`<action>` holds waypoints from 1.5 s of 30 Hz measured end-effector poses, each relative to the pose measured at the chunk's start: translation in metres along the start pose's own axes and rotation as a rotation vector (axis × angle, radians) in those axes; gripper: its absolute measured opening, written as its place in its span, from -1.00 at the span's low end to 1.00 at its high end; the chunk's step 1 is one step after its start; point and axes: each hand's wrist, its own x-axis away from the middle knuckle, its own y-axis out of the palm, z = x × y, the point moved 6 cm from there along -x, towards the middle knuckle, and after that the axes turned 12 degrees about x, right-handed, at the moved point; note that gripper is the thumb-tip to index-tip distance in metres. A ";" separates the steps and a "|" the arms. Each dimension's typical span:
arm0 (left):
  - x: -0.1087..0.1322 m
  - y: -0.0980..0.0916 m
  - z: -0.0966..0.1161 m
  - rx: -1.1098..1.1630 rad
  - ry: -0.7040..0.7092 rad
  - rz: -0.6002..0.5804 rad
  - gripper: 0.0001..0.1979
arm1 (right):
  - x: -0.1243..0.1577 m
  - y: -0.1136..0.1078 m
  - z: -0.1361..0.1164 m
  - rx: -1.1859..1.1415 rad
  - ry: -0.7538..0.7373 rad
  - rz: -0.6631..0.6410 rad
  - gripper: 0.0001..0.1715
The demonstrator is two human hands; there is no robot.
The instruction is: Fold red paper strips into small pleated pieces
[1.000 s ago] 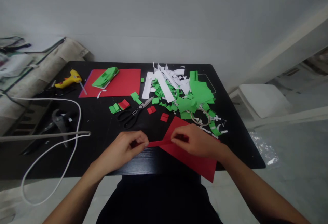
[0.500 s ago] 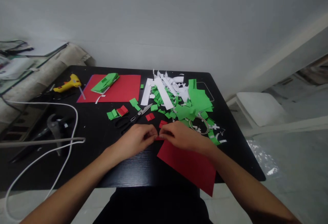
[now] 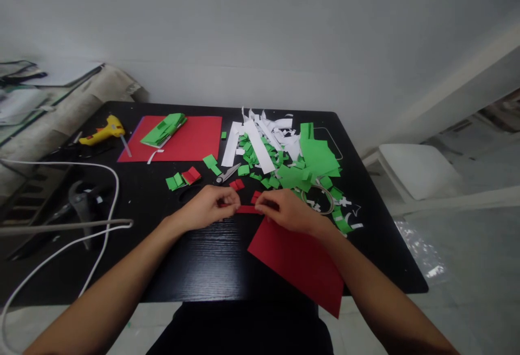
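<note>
A narrow red paper strip (image 3: 247, 210) stretches between my two hands above the black table. My left hand (image 3: 209, 206) pinches its left end, and my right hand (image 3: 286, 210) pinches the right end. Under my right wrist lies a larger red sheet (image 3: 298, 263), its near corner hanging past the table edge. Scissors (image 3: 228, 173) rest just beyond my left hand, their handles partly hidden by it. Small folded red pieces (image 3: 236, 184) lie close by, with one more (image 3: 255, 197) by my right fingertips.
Green scraps and white strips (image 3: 260, 146) are heaped at the back, with green sheets (image 3: 319, 157) and a tape roll (image 3: 319, 199) to their right. A yellow glue gun (image 3: 103, 131), a red sheet (image 3: 199, 138) bearing folded green paper (image 3: 164, 129), and a white cable (image 3: 116, 192) occupy the left.
My hands have moved apart, the left one leftward, so more of the red strip shows between them. Both hands still pinch it. The view has shifted slightly.
</note>
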 end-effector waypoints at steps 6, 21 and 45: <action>0.001 -0.013 -0.001 0.094 -0.018 0.050 -0.91 | 0.002 -0.003 0.009 -0.067 0.057 0.015 -0.81; 0.007 -0.043 -0.004 0.088 0.006 0.163 -0.87 | 0.005 0.009 0.024 -0.418 0.164 -0.063 -0.75; 0.005 0.036 0.025 -0.735 0.434 0.056 -0.79 | 0.008 0.023 0.003 0.143 -0.178 0.247 -0.84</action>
